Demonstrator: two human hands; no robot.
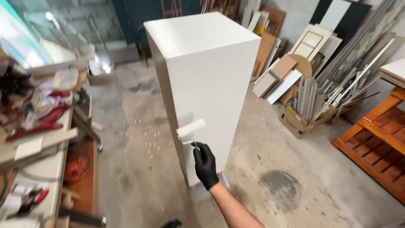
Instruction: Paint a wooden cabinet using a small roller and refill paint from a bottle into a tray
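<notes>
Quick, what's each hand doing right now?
Right hand: closed, holding the paint roller against the white cabinet.
Left hand: barely in view, cannot be told.

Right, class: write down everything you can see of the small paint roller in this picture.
The paint roller is a short mini roller with a white, fluffy-looking sleeve on a thin metal frame. It lies tilted, its right end higher, pressed against the front face of the tall white cabinet, near the lower left edge. The right hand, in a black glove, has its grip closed on the handle, which the glove hides.
</notes>
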